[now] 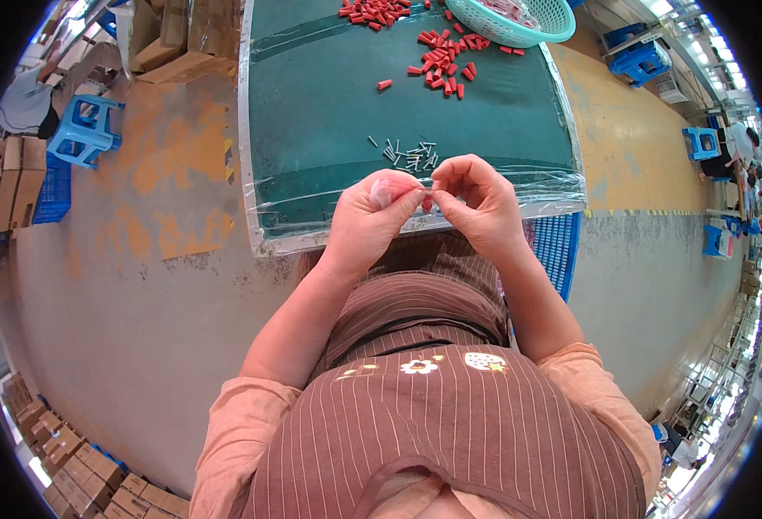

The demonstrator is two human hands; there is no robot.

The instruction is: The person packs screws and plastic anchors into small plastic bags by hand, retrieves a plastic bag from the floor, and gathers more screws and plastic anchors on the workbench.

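Both forearms bare, rising from the near edge and angling inward toward the middle. Left hand (376,212) curled into a loose fist, knuckles up, thumb and forefinger pinched at its right side. Right hand (476,203) just beside it, wrist bent slightly, fingers (450,169) arched over and meeting the thumb in a tight pinch. Fingertips of both hands touching or nearly touching between them. Elbows held wide, left lower than right.
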